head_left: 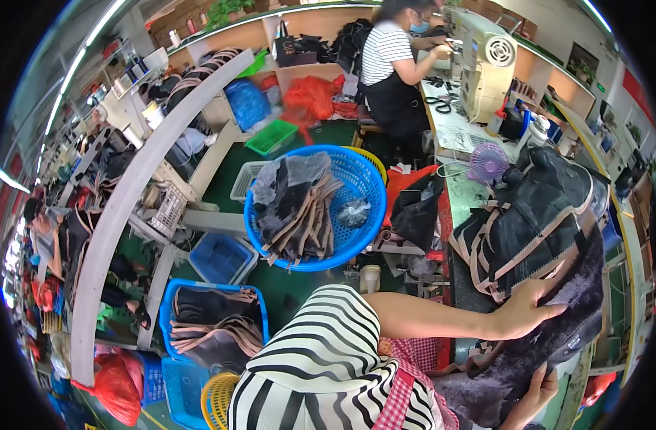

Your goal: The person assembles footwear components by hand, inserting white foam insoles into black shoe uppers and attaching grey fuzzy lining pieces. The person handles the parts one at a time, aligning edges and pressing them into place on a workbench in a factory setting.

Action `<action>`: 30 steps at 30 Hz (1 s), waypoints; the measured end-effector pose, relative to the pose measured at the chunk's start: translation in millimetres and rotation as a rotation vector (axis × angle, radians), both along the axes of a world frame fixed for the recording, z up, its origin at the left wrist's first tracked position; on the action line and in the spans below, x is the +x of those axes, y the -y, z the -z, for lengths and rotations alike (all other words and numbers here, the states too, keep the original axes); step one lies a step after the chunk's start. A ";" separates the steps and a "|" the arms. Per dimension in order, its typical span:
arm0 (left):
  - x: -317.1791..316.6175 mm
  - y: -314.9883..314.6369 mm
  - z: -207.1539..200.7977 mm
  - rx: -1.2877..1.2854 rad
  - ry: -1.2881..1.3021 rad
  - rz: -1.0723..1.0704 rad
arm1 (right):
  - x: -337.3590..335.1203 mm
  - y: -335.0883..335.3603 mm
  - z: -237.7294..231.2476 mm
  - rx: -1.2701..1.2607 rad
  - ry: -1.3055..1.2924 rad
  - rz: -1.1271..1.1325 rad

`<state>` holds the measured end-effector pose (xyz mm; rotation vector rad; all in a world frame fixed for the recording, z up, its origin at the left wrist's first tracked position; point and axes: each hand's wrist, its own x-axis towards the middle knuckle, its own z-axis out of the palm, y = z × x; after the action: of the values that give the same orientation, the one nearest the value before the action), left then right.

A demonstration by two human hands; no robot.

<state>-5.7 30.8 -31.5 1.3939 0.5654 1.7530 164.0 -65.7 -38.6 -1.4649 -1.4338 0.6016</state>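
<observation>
A long curved piece of dark purple-grey fuzzy material (571, 294) stretches between my hands at the right, over the edge of the work table. My left hand (525, 312) grips its upper part, the thumb lying on the fuzzy face and the other fingers partly hidden. Lower down, my right hand (535, 398) is closed on the lower edge of the same piece, its fingertips showing against the material. Just beyond my left hand lies a pile of black pieces with tan zigzag edges (532, 229).
A purple fan (488, 163) and a sewing machine (485, 64) stand farther along the table, where a co-worker (396, 72) sits. To my left are a round blue basket (374, 226) and a blue crate (171, 304), both holding stacked pieces. A pale curved rail (138, 136) runs beyond.
</observation>
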 end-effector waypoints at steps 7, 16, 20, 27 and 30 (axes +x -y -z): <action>-19.3 -8.2 15.3 -0.245 -0.165 0.211 | -2.4 11.1 8.1 -0.133 0.071 -0.013; -0.5 -71.0 -93.9 0.421 -0.143 -0.122 | 79.2 39.1 -59.7 0.146 -0.455 -0.123; 44.7 -15.9 -97.5 1.427 -0.546 0.042 | 69.2 31.6 -59.8 -0.089 -1.503 -0.450; -15.1 18.6 30.0 0.477 -0.762 0.689 | 67.4 64.0 -7.0 -0.207 -0.586 -0.030; -12.9 18.2 60.3 -0.869 -0.077 1.198 | 59.5 59.8 13.7 -0.363 -0.284 -0.081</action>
<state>-18.7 12.6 -91.8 0.8192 0.3177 0.3818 223.5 -125.5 -52.3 -1.5267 -1.2056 1.1197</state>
